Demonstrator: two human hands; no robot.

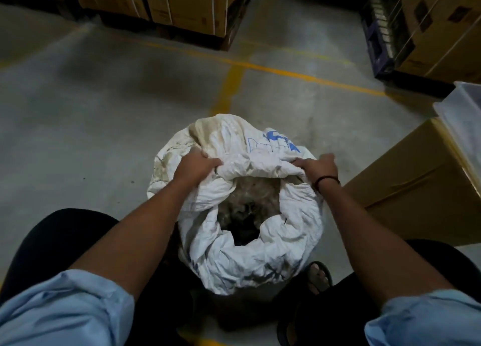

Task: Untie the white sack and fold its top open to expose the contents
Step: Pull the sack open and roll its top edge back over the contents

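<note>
White sack (pixel 234 244) stood on the floor (pixel 104 111) between your knees, its top rolled outward and the mouth open on dim, tangled contents (pixel 250 202). Your left hand (pixel 196 164) and right hand (pixel 318 164) each had fingers clenched on the far rim. Beyond your right fingers sat a cardboard box (pixel 416 184).

We see the white sack (pixel 235 210) standing on the concrete floor (pixel 104 116) between our knees, its mouth open and its top rolled outward into a thick collar. Our left hand (pixel 196 167) clutches the far left of that rolled rim, and our right hand (pixel 318 167), a dark band (pixel 326 179) at its wrist, clutches the far right. Greyish, dim contents (pixel 250 205) show inside. A cardboard box (pixel 416 179) sits just right of the sack.
</note>
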